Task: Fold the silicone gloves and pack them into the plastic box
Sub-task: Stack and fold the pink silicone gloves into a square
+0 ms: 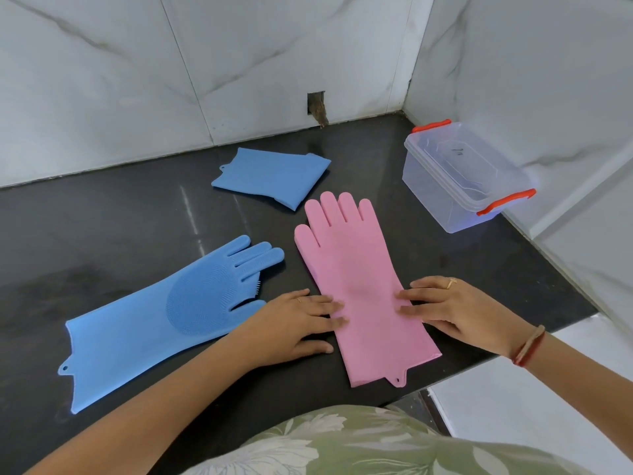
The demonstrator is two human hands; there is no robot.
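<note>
Pink glove (356, 279) flat on dark counter (462, 262), between left hand (301, 320) and right hand (455, 310); both spread, fingertips pressing its edges. Unfolded blue glove (164, 320) beside left hand. Folded blue glove (274, 176) beyond. Clear box (462, 176) beyond right hand, open.

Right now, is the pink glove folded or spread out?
Spread out. The pink glove lies flat at full length on the counter, fingers extended, cuff toward the person.

A faint handwritten mark, perhaps "1n", stands on the plastic box (459, 173), beyond the right hand (455, 311); not clearly legible.
</note>
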